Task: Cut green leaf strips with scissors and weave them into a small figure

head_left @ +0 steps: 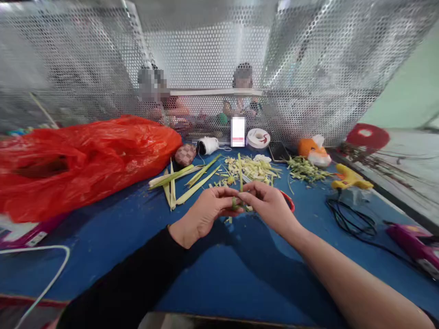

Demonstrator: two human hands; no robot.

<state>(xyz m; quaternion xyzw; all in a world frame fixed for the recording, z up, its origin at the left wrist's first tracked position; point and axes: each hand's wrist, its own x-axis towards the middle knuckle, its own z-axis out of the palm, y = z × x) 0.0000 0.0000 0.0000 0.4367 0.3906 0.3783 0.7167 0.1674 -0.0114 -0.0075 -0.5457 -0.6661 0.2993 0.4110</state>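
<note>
Both hands meet over the middle of the blue table. My left hand is closed, its fingertips pinching a thin green plant stalk near its lower end. My right hand is closed on the same stalk from the other side, thumb and fingers together. The stalk points up and away from me. A pale blade-like edge shows beside the right fingers; whether that hand holds it I cannot tell. Under the right hand lies a red curved item, mostly hidden. Pale green scraps lie just beyond the hands.
Long pale leaf strips lie left of centre beside a large red plastic bag. Along the back stand a lit phone and a white spool. A yellow glue gun with a black cord is right. Two people sit behind the perforated screen.
</note>
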